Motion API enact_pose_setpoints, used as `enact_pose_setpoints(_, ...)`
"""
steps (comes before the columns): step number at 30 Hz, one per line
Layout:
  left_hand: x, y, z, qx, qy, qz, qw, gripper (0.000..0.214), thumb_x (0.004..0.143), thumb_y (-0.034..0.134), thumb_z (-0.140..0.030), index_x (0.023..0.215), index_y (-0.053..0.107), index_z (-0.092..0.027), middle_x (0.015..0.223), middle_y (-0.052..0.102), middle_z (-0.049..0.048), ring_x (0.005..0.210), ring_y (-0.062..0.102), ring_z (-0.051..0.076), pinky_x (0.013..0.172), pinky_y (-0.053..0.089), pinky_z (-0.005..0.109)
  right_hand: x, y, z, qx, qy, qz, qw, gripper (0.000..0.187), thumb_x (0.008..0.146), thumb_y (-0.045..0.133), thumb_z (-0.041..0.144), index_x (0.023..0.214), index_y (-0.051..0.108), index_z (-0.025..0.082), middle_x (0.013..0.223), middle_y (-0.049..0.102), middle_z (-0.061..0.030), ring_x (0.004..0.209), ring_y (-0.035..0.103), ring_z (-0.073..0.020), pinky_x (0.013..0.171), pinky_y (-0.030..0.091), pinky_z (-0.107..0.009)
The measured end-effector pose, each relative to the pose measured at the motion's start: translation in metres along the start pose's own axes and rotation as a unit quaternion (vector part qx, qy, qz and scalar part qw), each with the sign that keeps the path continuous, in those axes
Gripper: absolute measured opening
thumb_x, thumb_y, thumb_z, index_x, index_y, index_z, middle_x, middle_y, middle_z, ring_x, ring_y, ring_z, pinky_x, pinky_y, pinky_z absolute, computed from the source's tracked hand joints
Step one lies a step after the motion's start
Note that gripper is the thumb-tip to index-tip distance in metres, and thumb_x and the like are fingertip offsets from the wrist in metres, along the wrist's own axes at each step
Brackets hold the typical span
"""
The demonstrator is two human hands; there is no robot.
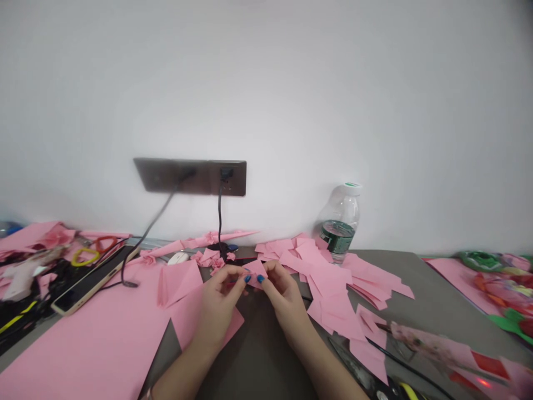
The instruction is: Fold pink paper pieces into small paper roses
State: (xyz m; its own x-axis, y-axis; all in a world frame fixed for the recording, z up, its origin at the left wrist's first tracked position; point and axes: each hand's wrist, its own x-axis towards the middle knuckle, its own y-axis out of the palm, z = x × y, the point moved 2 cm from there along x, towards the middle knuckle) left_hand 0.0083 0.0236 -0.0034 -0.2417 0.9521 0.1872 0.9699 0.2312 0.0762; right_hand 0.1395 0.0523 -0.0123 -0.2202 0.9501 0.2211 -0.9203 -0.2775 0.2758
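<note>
Between my two hands, over the middle of the grey table (266, 355), is a small piece of pink paper (259, 270). My left hand (222, 297) pinches its left side between thumb and fingers. On the right side, my right hand (283, 291) pinches it the same way, with the thumbs close together. Part of the paper is hidden behind my fingers, and I cannot make out its folds. Beneath my left wrist lies a flat pink sheet (183, 322). To the right of my right hand, many cut pink paper pieces (328, 280) are spread in a loose pile.
A clear bottle (339, 222) stands by the wall. At left lie a phone (94, 283), yellow-handled scissors (85, 255) and a large pink sheet (95, 339). A glue gun (453, 350) with a glowing red light lies at right. Cables hang from the wall socket (227, 178).
</note>
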Motion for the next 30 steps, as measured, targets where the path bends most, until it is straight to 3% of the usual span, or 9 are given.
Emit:
enact_pose_setpoints(5,0.0001,-0.0006,0.0002,-0.042,-0.029,-0.011,0.999,0.035,0.076,0.074,-0.033,0.106,0.062,-0.021,0.077,0.073,0.0001,0.074,0.07,0.016,0.072,0.057,0.026,0.0004,0.0011,0.0011,-0.008,-0.002,0.006,1.0,0.028,0.079,0.07,0.045,0.077,0.059,0.02,0.072,0.06,-0.0004,0.067,0.055,-0.0151,0.061,0.047,-0.025)
enact_pose_setpoints(9,0.0014,-0.0022,0.0016,-0.015,-0.035,0.005,0.999,0.024,0.076,0.074,-0.036,0.091,0.07,-0.017,0.085,0.077,0.006,0.08,0.072,0.02,0.074,0.058,0.029,0.0004,0.0013,0.0033,-0.015,-0.006,0.003,1.0,0.028,0.079,0.07,0.046,0.078,0.06,0.02,0.07,0.06,-0.0005,0.066,0.056,-0.0157,0.06,0.047,-0.025)
enact_pose_setpoints(18,0.0009,-0.0016,0.0018,-0.028,-0.064,-0.015,0.997,0.022,0.068,0.078,-0.032,0.085,0.078,-0.018,0.083,0.08,0.0058,0.075,0.074,0.021,0.073,0.061,0.032,-0.0003,0.0013,0.0021,-0.032,-0.016,-0.011,0.999,0.025,0.078,0.071,0.044,0.078,0.065,0.02,0.07,0.062,-0.0005,0.065,0.055,-0.0163,0.061,0.046,-0.027)
enact_pose_setpoints(30,-0.0002,0.0009,0.0027,-0.019,-0.074,0.038,0.996,0.031,0.075,0.073,-0.035,0.101,0.078,-0.018,0.101,0.078,0.0088,0.084,0.073,0.022,0.077,0.06,0.033,0.0024,-0.0064,0.0041,-0.045,0.021,-0.063,0.997,0.026,0.071,0.076,0.043,0.072,0.067,0.018,0.069,0.064,-0.0017,0.065,0.054,-0.0167,0.057,0.042,-0.026)
